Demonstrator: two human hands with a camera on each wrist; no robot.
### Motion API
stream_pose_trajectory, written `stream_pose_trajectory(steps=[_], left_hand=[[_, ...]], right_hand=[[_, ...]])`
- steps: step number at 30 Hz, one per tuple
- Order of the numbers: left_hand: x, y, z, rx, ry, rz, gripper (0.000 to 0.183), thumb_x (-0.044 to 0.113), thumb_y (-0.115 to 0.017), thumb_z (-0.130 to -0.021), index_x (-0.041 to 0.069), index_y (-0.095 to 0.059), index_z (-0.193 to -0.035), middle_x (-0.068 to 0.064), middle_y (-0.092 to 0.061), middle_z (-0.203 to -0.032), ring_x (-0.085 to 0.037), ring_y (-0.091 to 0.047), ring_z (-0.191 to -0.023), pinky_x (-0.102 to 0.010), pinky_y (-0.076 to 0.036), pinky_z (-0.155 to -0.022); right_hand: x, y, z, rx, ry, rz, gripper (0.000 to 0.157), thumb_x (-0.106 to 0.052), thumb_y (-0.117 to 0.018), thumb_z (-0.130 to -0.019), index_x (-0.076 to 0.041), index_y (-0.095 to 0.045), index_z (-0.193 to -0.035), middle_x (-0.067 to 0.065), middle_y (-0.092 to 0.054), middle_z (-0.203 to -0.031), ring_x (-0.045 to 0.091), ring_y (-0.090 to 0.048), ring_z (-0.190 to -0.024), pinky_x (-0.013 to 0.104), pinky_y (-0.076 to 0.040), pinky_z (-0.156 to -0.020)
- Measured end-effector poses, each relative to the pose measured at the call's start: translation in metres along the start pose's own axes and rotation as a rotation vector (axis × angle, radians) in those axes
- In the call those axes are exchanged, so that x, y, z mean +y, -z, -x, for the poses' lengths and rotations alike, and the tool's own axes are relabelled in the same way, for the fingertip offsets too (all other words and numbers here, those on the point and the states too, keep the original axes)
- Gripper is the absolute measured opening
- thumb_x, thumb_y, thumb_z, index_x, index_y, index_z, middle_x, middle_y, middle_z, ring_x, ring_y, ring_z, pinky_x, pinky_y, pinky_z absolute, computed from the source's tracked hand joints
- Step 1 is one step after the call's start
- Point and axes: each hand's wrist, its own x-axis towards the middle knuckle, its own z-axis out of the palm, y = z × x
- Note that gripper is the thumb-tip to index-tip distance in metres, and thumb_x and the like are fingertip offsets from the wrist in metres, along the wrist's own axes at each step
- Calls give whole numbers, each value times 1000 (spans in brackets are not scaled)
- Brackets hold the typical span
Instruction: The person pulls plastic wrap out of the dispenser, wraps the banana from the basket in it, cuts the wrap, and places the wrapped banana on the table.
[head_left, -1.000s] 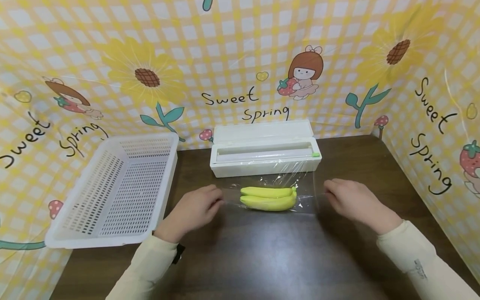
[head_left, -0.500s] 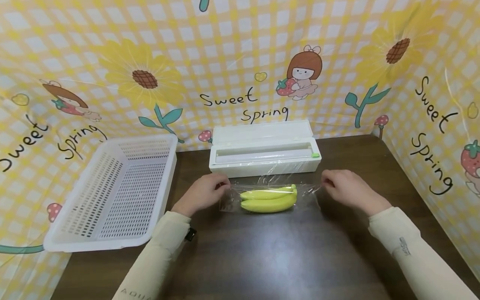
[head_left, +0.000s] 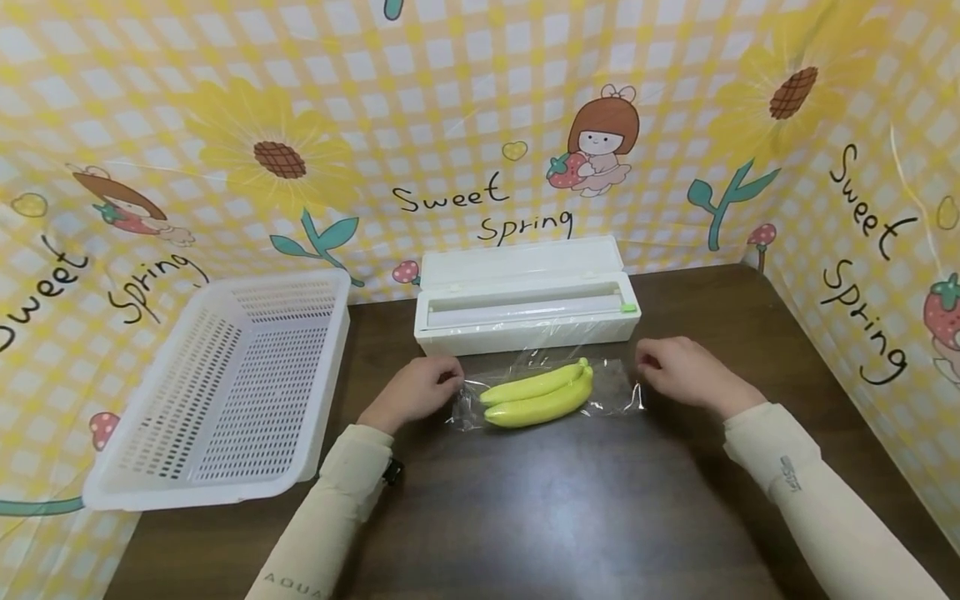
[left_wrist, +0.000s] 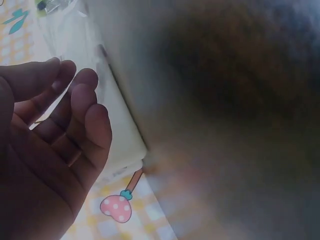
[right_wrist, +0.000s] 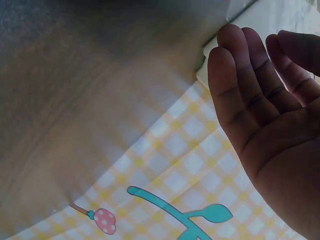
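Note:
A small bunch of yellow bananas (head_left: 540, 407) lies on the table, with crinkled clear plastic wrap (head_left: 613, 390) around it. The wrap runs back to a white roll (head_left: 525, 311) in an open-lidded white dispenser box (head_left: 525, 337). At the wrap's left edge, my left hand (head_left: 416, 390) pinches the film; the left wrist view has the thumb and index tips of that hand (left_wrist: 60, 115) together. My right hand (head_left: 686, 371) is at the right edge, and its thumb and forefinger (right_wrist: 272, 45) meet in the right wrist view. The film between those tips is hardly visible.
A white slotted plastic basket (head_left: 339, 350) stands left of the left forearm. A small green slider (head_left: 628, 307) sits on the box's right end. Yellow checked cloth with printed figures covers the walls (head_left: 450, 100) around the dark wooden table (head_left: 555, 508).
Both hands lifted the wrap's near edge and moved it back over the bananas. The film has settled lower, and the bananas have turned slightly, stem end away. The hands are slightly closer together.

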Motion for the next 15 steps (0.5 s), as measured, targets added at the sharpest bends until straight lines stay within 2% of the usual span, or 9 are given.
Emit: stream_pose_trajectory(steps=[5,15], left_hand=[[1,-10,0,-49,22,-35,14,20,-63,-100,22,-66,-87,7,-58,-73,-14,-54,-69,-35,-46,-68],[6,-17,-1,-51,46,-144,13,22,-63,-99,24,-67,-86,9,-58,-73,-14,-55,-69,-38,-48,-67]], right_hand=[[1,-6,-1,-51,-20,-8,12,-5,-64,-91,-13,-62,-83,-4,-54,-70,15,-50,-66,35,-44,-61],[-1,-18,-5,-45,55,40,22,-2,-64,-88,-17,-55,-75,-7,-49,-64,14,-47,-61,35,-43,-59]])
